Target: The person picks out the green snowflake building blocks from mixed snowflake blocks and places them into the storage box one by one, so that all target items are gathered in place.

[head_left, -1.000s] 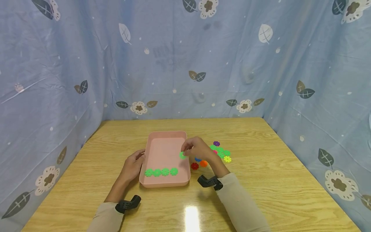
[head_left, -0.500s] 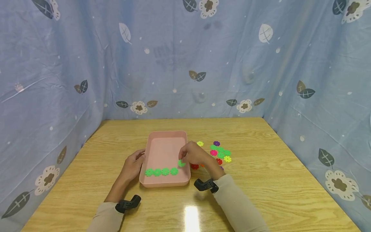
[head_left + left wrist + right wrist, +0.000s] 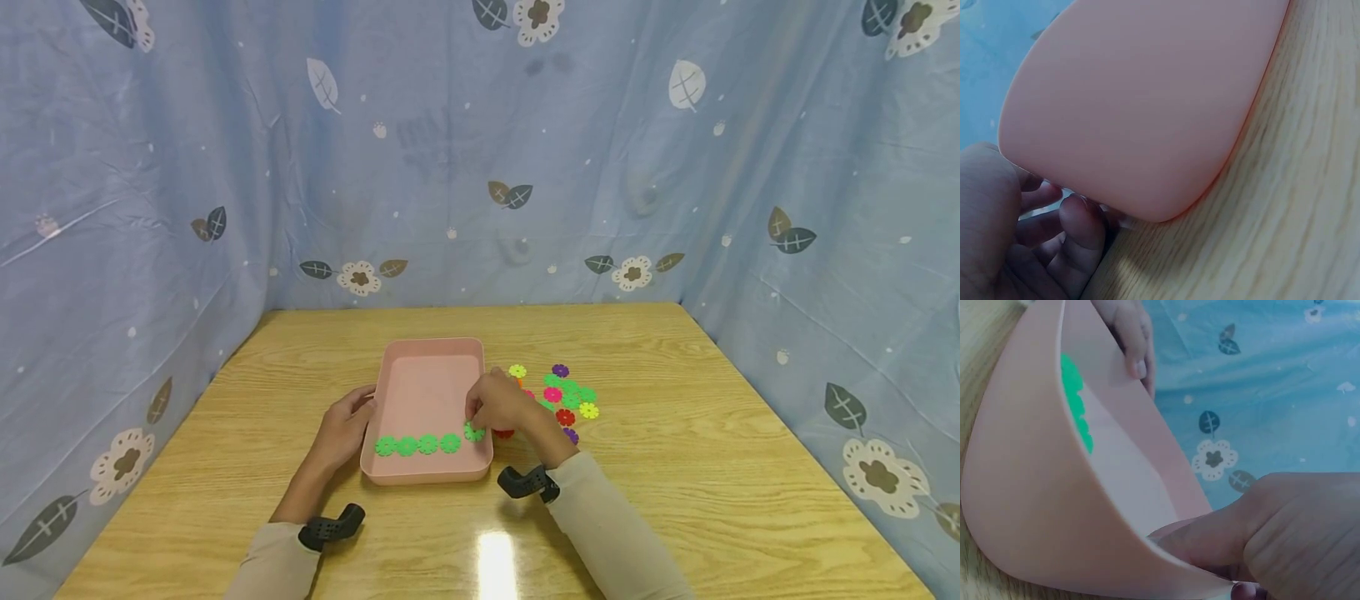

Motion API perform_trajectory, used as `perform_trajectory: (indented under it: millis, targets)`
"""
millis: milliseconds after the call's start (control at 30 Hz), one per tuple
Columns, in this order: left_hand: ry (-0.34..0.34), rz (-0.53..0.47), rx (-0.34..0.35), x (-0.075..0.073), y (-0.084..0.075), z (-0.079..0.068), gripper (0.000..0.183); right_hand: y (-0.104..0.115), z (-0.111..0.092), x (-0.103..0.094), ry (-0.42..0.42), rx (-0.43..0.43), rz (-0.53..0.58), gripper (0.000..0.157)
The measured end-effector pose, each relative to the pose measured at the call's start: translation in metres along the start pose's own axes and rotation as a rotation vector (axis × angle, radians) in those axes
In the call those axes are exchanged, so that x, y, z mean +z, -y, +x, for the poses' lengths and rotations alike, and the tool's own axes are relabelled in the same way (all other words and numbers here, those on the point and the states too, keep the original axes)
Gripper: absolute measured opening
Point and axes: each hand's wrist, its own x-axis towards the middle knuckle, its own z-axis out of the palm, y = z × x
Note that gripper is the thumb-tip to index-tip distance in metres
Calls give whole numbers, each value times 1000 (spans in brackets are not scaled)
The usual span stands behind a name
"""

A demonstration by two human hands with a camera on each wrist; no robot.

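On the table stands a shallow pink tray [image 3: 429, 390], its near side holding several green flower-shaped discs [image 3: 427, 444] in a row. My left hand [image 3: 343, 432] grips the tray's left wall, fingers at the rim; in the left wrist view the hand [image 3: 1035, 231] is beside the tray's outer side. Reaching over the right wall, my right hand [image 3: 501, 408] pinches another green flower-shaped disc [image 3: 474, 432] close over the tray floor, just right of the row. In the right wrist view, the tray wall hides that disc and the fingertips.
Right of the tray lies a loose spread of flower-shaped discs, among them green [image 3: 572, 400], yellow [image 3: 589, 411], red [image 3: 566, 417] and purple [image 3: 560, 371] ones. My right forearm covers part of that spread. A blue patterned curtain [image 3: 480, 167] stands behind the wooden table [image 3: 675, 467].
My right hand has moved toward the tray's near side with the green disc, lowering it beside the row's right end. The left hand and the tray have stayed in place.
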Motion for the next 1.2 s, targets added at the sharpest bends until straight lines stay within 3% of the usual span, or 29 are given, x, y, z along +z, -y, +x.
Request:
perform_trajectory:
  millis: [300,1200]
  targets:
    - [-6,3,9,0,1,0,45,5,-1,5,75,59,-36,20]
    - [1,-5,5,0,2,2,46,6,-1,8,78,72,-55,25]
